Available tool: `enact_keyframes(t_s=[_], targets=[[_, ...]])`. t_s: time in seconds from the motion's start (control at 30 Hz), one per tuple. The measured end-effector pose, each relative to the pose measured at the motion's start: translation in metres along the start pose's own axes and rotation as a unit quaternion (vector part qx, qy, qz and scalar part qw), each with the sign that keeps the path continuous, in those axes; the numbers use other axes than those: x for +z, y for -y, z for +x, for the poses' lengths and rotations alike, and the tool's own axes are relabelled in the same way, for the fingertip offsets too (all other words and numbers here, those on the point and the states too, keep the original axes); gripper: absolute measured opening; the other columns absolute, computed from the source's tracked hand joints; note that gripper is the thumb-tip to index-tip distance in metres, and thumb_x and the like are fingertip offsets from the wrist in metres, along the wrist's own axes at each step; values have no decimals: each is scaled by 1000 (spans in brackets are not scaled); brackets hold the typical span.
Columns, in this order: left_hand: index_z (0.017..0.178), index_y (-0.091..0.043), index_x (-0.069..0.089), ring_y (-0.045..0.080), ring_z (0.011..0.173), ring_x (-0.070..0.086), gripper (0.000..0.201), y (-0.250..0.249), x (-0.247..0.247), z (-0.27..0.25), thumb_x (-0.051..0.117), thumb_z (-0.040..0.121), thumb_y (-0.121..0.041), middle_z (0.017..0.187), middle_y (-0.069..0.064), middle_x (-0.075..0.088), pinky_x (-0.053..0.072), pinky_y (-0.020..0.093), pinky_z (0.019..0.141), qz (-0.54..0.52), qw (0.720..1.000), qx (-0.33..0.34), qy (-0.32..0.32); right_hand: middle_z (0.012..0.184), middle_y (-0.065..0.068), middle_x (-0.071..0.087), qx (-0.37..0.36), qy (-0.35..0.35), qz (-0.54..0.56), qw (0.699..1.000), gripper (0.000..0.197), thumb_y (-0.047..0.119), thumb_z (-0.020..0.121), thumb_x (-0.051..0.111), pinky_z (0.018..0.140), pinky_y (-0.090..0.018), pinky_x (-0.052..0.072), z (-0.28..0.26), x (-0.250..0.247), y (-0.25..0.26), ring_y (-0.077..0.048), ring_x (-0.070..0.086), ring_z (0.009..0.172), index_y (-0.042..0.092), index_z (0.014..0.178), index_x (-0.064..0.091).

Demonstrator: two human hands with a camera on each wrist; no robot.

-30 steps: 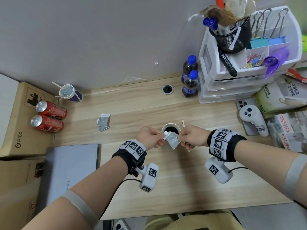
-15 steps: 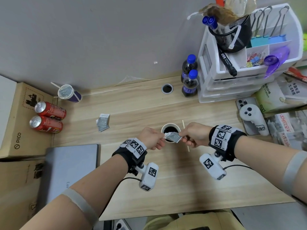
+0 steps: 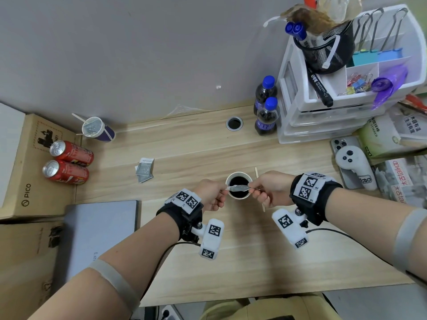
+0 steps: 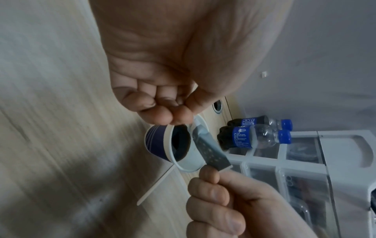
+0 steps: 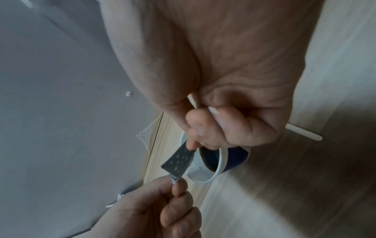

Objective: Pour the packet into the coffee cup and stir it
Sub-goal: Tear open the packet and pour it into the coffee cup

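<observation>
Glossy foil packet (image 3: 239, 188), paper cup (image 3: 238, 197), matt wood-grain desk (image 3: 196, 148)

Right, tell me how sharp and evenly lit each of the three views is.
Head view: sharp, evenly lit, edges bent by the wide lens. Left wrist view: the packet and cup are soft, with a dark shadow lower left. Right wrist view: blurred, shadow on the desk at right.

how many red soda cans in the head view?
2. Both lie on their sides at the desk's left edge against the cardboard box: one red can farther back, the other red can just in front of it. More could be hidden off-frame.
</observation>
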State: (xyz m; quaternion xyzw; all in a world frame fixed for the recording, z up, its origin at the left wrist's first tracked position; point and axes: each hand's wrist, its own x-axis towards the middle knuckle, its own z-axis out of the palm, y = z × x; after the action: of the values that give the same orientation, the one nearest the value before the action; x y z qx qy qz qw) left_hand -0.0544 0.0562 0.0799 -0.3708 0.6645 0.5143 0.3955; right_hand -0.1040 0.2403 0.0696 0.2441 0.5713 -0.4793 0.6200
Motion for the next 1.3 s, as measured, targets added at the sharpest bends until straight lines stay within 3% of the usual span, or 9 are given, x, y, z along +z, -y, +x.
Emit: enact_keyframes(t_s=[0.37, 0.87, 1.3], targets=[[71, -12, 55, 12, 42, 48, 28, -2, 2, 1, 53, 97, -19, 53, 0, 51, 34, 19, 44, -4, 1000, -10, 23, 62, 4, 41, -3, 18, -13, 1000, 29, 23, 102, 43, 40, -16, 28, -2, -6, -2, -6, 33, 41, 11, 77, 53], [72, -10, 57, 16, 46, 48, 26, 0, 4, 2, 53, 96, -16, 56, 4, 53, 35, 22, 47, -9, 1000, 19, -11, 50, 4, 39, 27, -5, -5, 1000, 28, 8, 93, 40, 33, -14, 22, -3, -1, 2, -6, 30, 31, 12, 67, 49], [75, -10, 54, 15, 47, 45, 29, 0, 9, 8, 50, 101, -22, 53, 2, 49, 35, 22, 45, -43, 998, 40, -20, 48, 6, 36, 73, 19, 73, 994, 30, 9, 93, 38, 33, -14, 21, -3, -1, 8, -5, 30, 29, 13, 64, 45]])
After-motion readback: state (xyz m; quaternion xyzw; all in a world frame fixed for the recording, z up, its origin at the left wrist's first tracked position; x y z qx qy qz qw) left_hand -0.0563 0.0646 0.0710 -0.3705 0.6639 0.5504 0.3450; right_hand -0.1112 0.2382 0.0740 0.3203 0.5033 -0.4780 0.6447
